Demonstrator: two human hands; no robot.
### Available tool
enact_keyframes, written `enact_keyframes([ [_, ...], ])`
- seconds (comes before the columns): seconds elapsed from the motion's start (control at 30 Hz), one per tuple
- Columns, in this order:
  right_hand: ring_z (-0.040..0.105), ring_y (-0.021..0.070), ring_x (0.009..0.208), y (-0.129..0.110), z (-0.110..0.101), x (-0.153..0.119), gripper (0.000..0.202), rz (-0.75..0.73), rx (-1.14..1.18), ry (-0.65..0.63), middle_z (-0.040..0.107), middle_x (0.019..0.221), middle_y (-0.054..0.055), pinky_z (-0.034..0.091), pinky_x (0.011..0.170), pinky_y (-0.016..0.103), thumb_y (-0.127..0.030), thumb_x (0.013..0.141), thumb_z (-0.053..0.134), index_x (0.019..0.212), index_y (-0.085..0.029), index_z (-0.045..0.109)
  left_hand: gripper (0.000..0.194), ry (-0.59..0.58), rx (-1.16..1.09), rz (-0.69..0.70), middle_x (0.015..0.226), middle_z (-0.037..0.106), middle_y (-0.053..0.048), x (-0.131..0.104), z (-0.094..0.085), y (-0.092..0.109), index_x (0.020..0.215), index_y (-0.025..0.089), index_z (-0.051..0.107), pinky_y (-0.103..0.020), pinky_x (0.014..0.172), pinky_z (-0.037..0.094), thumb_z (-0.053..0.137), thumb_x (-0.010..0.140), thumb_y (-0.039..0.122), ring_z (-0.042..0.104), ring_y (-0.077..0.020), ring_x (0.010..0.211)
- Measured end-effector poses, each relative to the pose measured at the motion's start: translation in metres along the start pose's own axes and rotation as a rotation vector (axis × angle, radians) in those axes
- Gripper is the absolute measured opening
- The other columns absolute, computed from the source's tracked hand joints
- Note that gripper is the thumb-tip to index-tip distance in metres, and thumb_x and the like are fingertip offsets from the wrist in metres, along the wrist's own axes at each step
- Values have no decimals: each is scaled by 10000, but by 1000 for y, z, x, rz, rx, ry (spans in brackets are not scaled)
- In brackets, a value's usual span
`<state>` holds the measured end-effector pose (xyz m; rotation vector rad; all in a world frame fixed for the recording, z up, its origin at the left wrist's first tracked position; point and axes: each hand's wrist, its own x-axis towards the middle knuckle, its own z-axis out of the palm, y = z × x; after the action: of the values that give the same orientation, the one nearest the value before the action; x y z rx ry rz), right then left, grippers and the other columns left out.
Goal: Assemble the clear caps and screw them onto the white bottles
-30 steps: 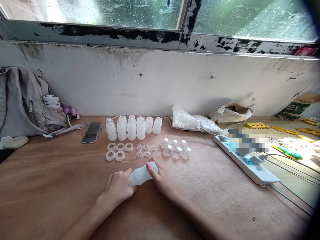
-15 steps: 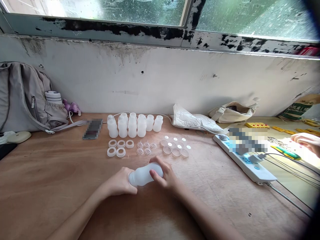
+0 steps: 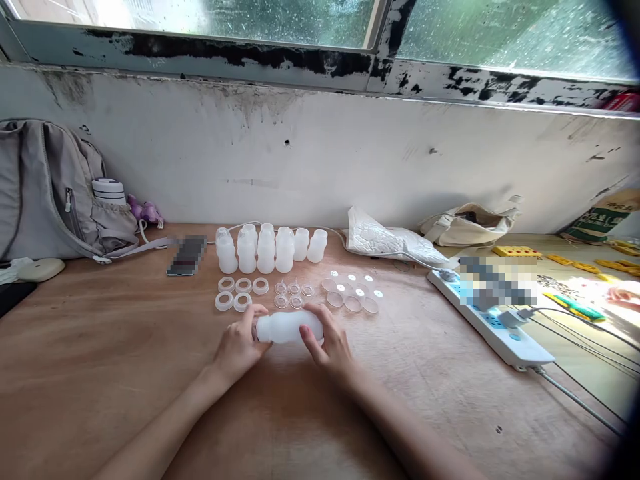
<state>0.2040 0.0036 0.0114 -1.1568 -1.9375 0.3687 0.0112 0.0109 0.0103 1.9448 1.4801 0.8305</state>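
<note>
The bottle (image 3: 286,327) was gripped by the left hand (image 3: 237,341) and right hand (image 3: 334,341) — beyond it, rings (image 3: 225,309) were left unfitted.

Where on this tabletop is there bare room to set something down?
Bare tabletop lies left of the left hand, nearer than the phone, and between the right hand and the power strip. It is crowded beyond the held bottle: white rings, clear fittings and thin discs, with standing bottles farther back.
</note>
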Motion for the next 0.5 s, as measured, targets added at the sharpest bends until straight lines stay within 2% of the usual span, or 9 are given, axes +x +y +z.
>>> enact_keyframes([
  [0.1,524,201,798,-4,6,-1,339,-7,45,3,507,960,82,461,648,315,-295,813,461,1134,-231,372,618,107,-300,-63,749,586,21,5,2,-5,1147,226,323,-229,625,395,626,609,207,563,-146,662],
  [0.2,517,200,827,-9,10,-3,382,-22,77,16,475,1014,88,473,618,295,-296,802,490,1155,-242,354,711,79,-569,-140,744,559,25,7,5,-5,1184,209,291,-205,571,396,665,580,201,539,-121,625],
  [0.33,512,193,846,-10,11,-5,371,-3,90,40,468,1022,88,474,621,287,-271,809,484,1154,-241,351,771,32,-756,-267,804,550,8,5,9,-1,1190,216,298,-171,464,368,708,538,211,527,-113,604],
  [0.4,509,199,873,-7,11,-4,368,2,86,70,471,1026,90,475,644,299,-260,810,485,1151,-239,348,762,44,-829,-309,856,554,-10,4,8,0,1181,218,317,-170,457,377,719,533,222,538,-114,617],
  [0.5,500,213,923,-1,14,-3,394,-2,104,145,458,1042,97,483,666,312,-255,781,533,1130,-225,353,597,107,-928,-371,886,553,-18,6,5,-3,1130,219,390,-176,465,401,679,611,276,540,-96,592],
])
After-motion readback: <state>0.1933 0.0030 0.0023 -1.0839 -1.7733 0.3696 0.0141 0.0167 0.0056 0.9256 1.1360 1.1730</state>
